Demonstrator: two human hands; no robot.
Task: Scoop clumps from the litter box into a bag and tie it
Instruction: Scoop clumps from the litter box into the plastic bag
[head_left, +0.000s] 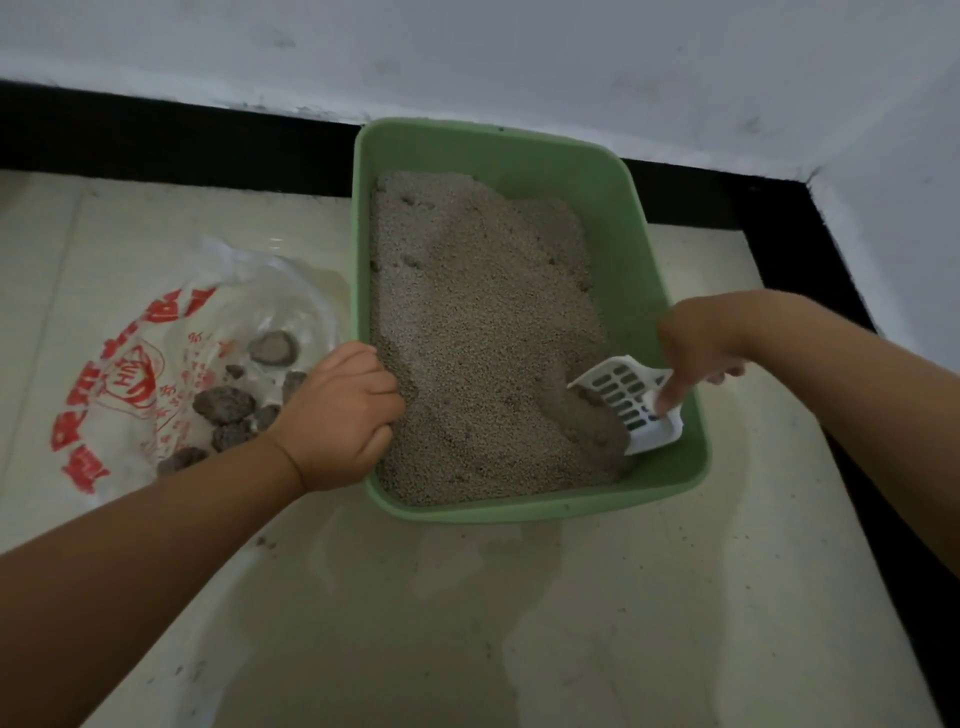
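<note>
A green litter box (631, 208) filled with grey-beige litter (478, 312) stands on the tiled floor. My left hand (345, 413) grips the box's left rim, fingers curled over the edge. My right hand (696, 353) holds a white slotted scoop (631, 400) by its handle, with the scoop's blade dug into the litter at the near right corner. To the left of the box lies an open clear plastic bag (156, 358) with red print. Several dark clumps (224, 404) sit inside it.
The box sits near a corner of white walls (519, 62) with a black baseboard (182, 150) running behind and to the right. Cream floor tiles (571, 623) spread in front, with a few specks of spilled litter (265, 543) near my left forearm.
</note>
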